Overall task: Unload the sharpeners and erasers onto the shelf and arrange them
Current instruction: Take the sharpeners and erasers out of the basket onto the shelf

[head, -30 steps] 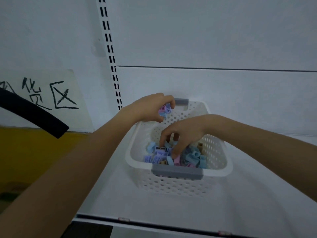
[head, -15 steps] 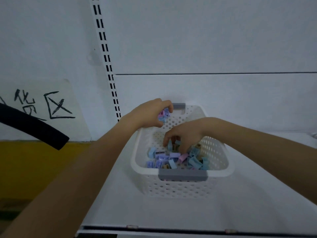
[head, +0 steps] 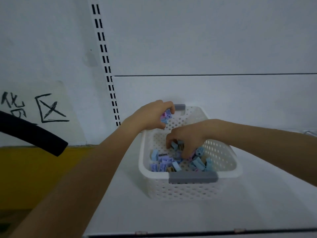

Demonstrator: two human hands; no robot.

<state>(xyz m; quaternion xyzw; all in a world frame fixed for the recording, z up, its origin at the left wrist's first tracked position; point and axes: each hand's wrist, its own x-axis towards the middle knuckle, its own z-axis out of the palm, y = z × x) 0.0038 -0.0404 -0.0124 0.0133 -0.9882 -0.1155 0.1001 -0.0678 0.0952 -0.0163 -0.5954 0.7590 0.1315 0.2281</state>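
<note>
My left hand clutches a handful of sharpeners above the far rim of the basket, centre frame; my right hand pinches more inside. Overfilling that fist could spill pieces across the shelf.

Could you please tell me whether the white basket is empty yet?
Not empty: pastel sharpeners cover part of the floor of the basket, mostly towards its near end.

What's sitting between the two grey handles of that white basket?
In the head view, a heap of small blue, purple and pink sharpeners lies there, with the right hand picking among them.
</note>
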